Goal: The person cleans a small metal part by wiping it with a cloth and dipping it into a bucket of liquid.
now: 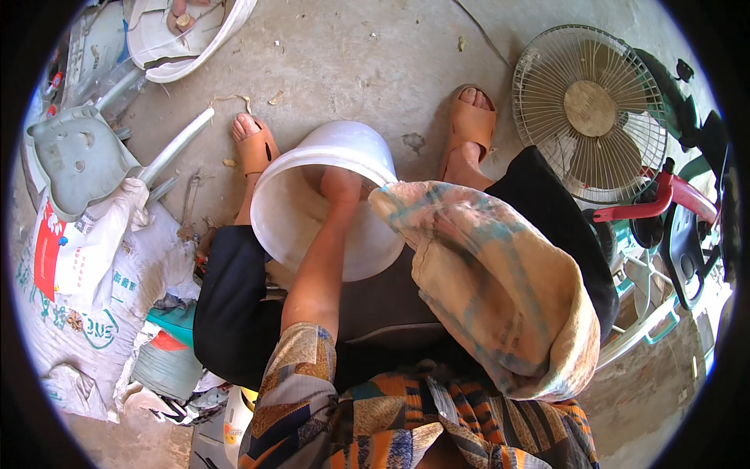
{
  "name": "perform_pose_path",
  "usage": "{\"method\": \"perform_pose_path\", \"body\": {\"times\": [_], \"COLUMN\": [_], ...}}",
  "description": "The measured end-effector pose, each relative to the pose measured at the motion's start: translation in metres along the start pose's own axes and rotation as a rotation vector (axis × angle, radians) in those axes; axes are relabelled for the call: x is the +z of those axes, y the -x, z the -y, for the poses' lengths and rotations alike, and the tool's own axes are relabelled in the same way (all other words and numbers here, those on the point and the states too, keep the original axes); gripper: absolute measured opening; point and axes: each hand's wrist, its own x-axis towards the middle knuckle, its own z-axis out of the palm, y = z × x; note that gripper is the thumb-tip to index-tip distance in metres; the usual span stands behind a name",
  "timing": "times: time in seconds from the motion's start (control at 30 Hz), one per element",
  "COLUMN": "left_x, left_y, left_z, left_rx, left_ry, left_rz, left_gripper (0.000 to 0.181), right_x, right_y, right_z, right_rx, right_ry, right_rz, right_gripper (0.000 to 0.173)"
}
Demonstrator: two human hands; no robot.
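A white plastic bucket (351, 140) lies tilted between my feet, its mouth facing me. My left hand (340, 184) reaches deep inside it; the fingers are hidden by shadow and the bucket wall, so I cannot tell what they touch. Over my right thigh spreads a worn plaid cloth (480, 275), beige with teal and pink stripes, one end meeting the bucket's rim. My right hand is out of view, possibly behind that cloth. Dark trousers (234, 299) and orange sandals (469, 123) flank the bucket.
An electric fan (589, 111) in a wire cage stands right, near a red curved frame part (644, 205). Leftward are a grey dustpan (79, 158), printed woven sacks (111, 328) and a broken white basin (205, 58). Debris dots the concrete floor (351, 64).
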Motion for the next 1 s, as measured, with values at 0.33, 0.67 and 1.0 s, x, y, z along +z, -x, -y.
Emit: {"method": "perform_pose_path", "body": {"times": [0.33,0.67,1.0], "left_x": [-0.158,-0.278,-0.296], "left_y": [0.059,0.177,0.256], "left_z": [-0.071,-0.144,-0.160], "left_rx": [-0.264,0.178,0.583], "left_ry": [1.351,1.561,0.814], "left_rz": [0.328,0.310,-0.195], "left_gripper": [0.017,0.025,0.027], "right_x": [0.020,0.037,0.047], "right_y": [-0.020,-0.031,0.016], "right_z": [0.018,0.106,0.120], "right_rx": [-0.315,-0.880,-1.205], "right_ry": [-0.076,0.147,0.361], "right_rz": [-0.033,-0.074,-0.256], "right_gripper": [0.052,0.052,0.047]}}
